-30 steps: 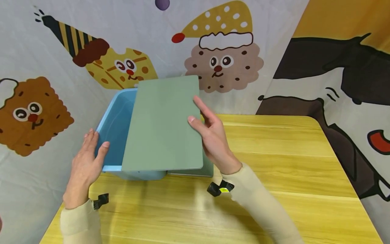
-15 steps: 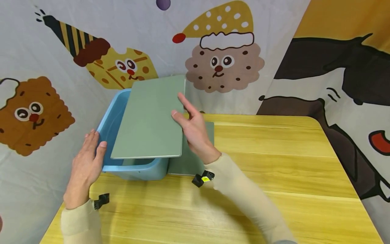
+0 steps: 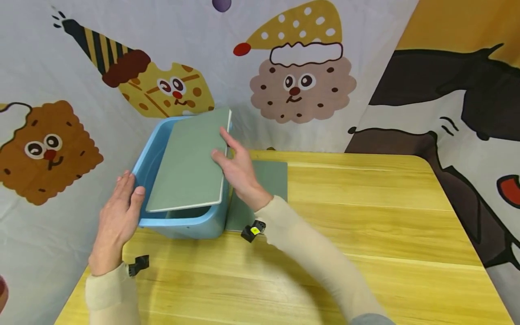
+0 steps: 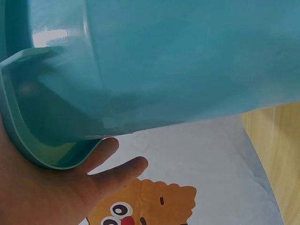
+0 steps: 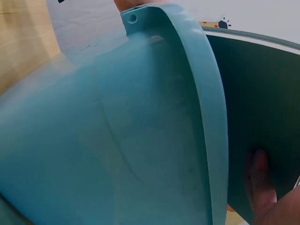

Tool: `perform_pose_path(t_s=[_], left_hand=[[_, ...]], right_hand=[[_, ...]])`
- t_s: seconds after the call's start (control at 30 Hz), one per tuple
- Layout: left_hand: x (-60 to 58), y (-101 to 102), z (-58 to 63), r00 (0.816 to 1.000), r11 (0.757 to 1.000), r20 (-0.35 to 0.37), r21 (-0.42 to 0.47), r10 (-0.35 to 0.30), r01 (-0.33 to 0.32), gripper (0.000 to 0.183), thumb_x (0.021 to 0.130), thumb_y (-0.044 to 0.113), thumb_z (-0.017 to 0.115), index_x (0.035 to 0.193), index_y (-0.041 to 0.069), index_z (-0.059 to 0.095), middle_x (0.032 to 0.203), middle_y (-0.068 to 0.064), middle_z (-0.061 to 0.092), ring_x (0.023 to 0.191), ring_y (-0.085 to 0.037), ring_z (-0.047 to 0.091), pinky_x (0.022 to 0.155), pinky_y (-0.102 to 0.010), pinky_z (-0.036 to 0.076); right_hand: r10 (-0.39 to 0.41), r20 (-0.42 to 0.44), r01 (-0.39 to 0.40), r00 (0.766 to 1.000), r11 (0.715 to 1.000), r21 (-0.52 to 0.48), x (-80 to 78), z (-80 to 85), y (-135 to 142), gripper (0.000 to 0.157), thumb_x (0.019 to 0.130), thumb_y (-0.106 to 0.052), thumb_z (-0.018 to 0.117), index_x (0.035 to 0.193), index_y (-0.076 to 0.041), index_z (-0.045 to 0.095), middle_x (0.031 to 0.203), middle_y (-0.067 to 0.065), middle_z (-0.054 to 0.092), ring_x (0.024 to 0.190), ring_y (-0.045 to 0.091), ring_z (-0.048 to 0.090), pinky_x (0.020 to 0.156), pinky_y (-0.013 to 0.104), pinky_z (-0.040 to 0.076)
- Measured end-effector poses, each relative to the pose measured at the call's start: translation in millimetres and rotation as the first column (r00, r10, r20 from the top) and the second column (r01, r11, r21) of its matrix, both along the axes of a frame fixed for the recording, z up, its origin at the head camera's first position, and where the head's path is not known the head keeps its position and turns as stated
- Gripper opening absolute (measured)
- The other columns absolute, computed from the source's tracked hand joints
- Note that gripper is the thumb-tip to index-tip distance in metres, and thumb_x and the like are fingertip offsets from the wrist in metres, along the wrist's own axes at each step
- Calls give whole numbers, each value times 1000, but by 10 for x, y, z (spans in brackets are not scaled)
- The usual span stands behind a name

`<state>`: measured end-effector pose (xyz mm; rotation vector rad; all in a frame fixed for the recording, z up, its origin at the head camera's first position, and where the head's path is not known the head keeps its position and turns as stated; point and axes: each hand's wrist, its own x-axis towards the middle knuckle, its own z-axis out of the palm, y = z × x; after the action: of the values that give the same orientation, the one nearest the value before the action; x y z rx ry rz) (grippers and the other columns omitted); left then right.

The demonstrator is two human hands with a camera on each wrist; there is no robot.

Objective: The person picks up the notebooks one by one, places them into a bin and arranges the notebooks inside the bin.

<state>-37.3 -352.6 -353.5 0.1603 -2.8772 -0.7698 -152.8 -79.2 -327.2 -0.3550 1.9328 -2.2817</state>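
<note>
In the head view, my right hand [image 3: 239,174] holds a thin green notebook [image 3: 188,164] by its right edge. The thumb lies on its upper face; in the right wrist view, fingers [image 5: 260,180] show against the darker underside. White shows between its green faces. The notebook slants over the opening of a light blue plastic bin [image 3: 187,222], covering most of it. My left hand [image 3: 118,216] rests on the bin's left rim with straight fingers, its thumb toward the inside. Below the notebook, another green surface [image 3: 188,212] shows inside the bin.
A second flat green notebook-like thing [image 3: 270,183] lies on the wooden table [image 3: 365,225] right of the bin, partly behind my right forearm. Behind the table hangs a white cloth [image 3: 227,31] with cartoon prints. Black camera mounts sit at both wrists.
My right hand has moved left and tilted the notebook, bringing it farther over the bin. More of the green thing on the table shows. The left hand has stayed on the rim.
</note>
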Motion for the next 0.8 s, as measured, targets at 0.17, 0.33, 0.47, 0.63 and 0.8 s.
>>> perform_pose_path(t_s=[0.17,0.33,0.47,0.63,0.8], left_hand=[[-16,-3,-13,1000,1000,0,-2,-8,8,76,112,54,20,163,-1,18,171,-20,11,158,-41,5,113,-77,13],[-14,-19,-15,1000,1000,7,-2,-2,2,75,112,54,21,163,-1,17,171,-19,12,158,-41,5,111,-80,13],[-14,-18,-15,1000,1000,9,-10,-1,1,76,112,54,20,164,-1,17,171,-20,13,158,-41,6,112,-78,13],[-35,-5,-18,1000,1000,8,-12,-11,11,76,111,55,19,164,-1,17,171,-20,13,158,-41,6,115,-74,13],[-25,-12,-21,1000,1000,-4,-4,-7,7,76,111,54,19,163,-1,18,171,-20,13,158,-41,7,115,-75,14]], right_hand=[[-12,-13,13,1000,997,77,-40,1,-110,63,102,-8,62,160,-18,41,165,-2,38,154,14,27,122,30,25],[23,-16,-21,1000,992,121,-54,-12,-200,62,103,-8,61,160,-17,40,166,-3,36,153,13,27,122,31,27],[53,-10,-51,999,991,128,-60,-28,-273,62,103,-8,60,161,-16,40,167,0,35,153,14,28,122,33,29],[61,-32,-53,998,977,206,-72,-9,-307,64,103,-10,61,162,-19,38,164,8,38,151,16,33,119,36,35],[95,-33,-82,995,956,282,-58,11,-342,65,104,-13,60,163,-21,35,166,5,35,101,8,60,97,27,49]])
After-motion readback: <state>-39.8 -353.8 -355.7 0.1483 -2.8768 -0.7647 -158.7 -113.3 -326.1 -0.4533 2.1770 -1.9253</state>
